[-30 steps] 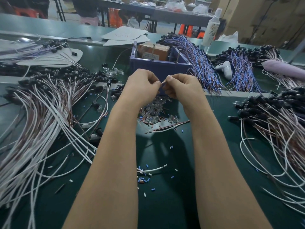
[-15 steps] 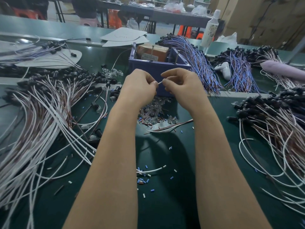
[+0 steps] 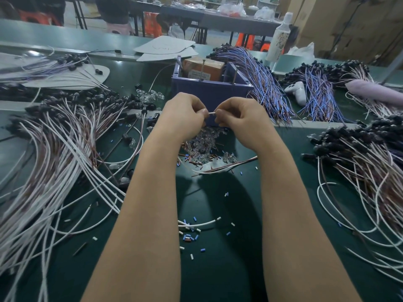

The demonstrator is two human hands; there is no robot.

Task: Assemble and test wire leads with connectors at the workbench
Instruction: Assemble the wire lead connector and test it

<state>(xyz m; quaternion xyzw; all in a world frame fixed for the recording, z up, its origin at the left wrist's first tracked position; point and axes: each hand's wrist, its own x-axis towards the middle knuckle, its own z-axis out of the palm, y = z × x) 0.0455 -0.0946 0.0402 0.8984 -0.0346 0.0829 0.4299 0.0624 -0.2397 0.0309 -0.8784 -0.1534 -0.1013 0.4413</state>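
We've got a dark green workbench (image 3: 218,271) with a paler teal ledge (image 3: 65,39) along its far edge, then behind it a long grey table (image 3: 235,23), a few orange stools (image 3: 151,25) on the pale floor (image 3: 216,39), and brown cardboard boxes (image 3: 327,20) stacked up at the right.

Left hand (image 3: 183,115) and right hand (image 3: 241,117) were bare, as were both forearms (image 3: 152,203), uncovered from the wrists behind the fingers (image 3: 199,113) back to the frame edge. Forearms looked smooth, slim toward the wrists. Knuckles rounded. Nails too hidden to tell.
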